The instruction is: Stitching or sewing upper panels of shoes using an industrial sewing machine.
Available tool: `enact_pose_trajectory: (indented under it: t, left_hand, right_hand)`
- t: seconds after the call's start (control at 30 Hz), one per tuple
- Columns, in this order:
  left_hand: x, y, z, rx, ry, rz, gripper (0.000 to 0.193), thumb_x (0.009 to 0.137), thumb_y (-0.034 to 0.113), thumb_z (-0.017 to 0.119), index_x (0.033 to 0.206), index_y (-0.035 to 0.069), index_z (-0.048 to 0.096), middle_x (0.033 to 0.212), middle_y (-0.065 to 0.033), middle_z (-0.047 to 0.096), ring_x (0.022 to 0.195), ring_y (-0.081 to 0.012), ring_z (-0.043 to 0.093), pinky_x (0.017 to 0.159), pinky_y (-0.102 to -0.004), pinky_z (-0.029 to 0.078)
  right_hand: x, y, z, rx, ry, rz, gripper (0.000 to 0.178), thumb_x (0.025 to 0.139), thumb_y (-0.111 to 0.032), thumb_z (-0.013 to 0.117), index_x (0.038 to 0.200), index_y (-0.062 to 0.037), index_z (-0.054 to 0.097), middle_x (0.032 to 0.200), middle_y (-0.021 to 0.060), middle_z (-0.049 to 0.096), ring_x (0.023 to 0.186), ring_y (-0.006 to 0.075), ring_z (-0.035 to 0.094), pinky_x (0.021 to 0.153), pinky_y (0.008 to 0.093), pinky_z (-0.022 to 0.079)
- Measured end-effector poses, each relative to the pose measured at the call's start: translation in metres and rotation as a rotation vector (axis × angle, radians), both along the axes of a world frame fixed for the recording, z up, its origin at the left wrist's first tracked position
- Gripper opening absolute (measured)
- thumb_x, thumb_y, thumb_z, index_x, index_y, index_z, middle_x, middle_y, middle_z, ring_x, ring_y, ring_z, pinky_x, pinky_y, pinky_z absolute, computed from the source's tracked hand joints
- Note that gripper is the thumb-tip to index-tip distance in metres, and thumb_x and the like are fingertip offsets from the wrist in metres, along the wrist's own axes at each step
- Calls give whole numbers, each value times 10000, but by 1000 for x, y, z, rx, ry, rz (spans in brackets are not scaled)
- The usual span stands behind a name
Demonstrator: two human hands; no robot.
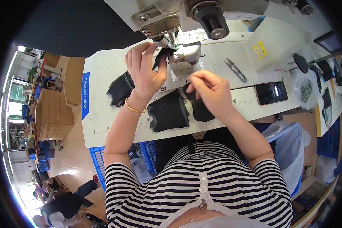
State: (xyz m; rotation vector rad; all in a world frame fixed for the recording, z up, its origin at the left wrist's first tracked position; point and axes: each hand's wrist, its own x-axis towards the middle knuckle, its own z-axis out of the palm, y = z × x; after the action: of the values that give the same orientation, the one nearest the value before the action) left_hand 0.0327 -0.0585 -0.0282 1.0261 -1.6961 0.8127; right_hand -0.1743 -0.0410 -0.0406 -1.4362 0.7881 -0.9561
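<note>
Beside the needle of the sewing machine (184, 70), my left hand (145, 72) pinches a black fabric piece (161, 57) between thumb and fingers. The piece's upper end lies under the machine's foot area. To the right of the machine's arm, my right hand (212, 93) is closed, fingertips together; what they hold, if anything, is too small to tell. Below that hand lies another black fabric piece (202, 110), partly covered by it. A larger black fabric piece (169, 112) rests at the table's front, and a black fabric bundle (119, 90) sits left of my left wrist.
Thread snips (236, 70) and a phone (271, 93) lie on the white table (129, 131) to the right. Beyond them are a white machine box (277, 49) and a clear plastic bag (304, 89). Blue baskets (98, 157) stand below, cardboard boxes (53, 114) at left.
</note>
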Motion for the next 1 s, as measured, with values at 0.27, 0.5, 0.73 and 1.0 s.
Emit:
enact_pose_trajectory:
  t: [0.27, 0.5, 0.73, 1.0]
  left_hand:
    - [6, 0, -8, 273, 136, 28, 343, 692, -109, 650, 1007, 20, 608, 980, -127, 582, 885, -320, 584, 756, -376, 482]
    - [121, 60, -42, 308, -169, 442, 434, 669, -81, 589, 1088, 18, 643, 999, -115, 579, 931, -290, 583, 816, -385, 490]
    - [119, 107, -40, 751, -121, 386, 364, 722, -7, 648, 1086, 5, 639, 1046, -113, 597, 997, -304, 566, 914, -399, 431]
    - [-15, 99, -67, 863, 159, 9, 285, 757, 57, 768, 1018, 22, 661, 1019, -130, 606, 961, -323, 579, 850, -397, 473]
  right_hand:
    - [-46, -14, -60, -509, 603, -354, 290, 765, -167, 789, 974, -24, 647, 892, 98, 590, 823, 254, 607, 734, 370, 489]
    - [-43, -13, -71, -649, 722, -358, 394, 725, -174, 818, 1031, -37, 611, 996, 95, 568, 964, 297, 568, 850, 411, 433]
    - [-42, -12, -72, -621, 707, -317, 316, 748, -116, 784, 999, -36, 610, 978, 94, 569, 947, 300, 567, 835, 410, 432]
    - [-31, -8, -67, -798, 688, -376, 220, 747, -67, 752, 891, -52, 586, 941, 82, 580, 903, 288, 564, 783, 412, 412]
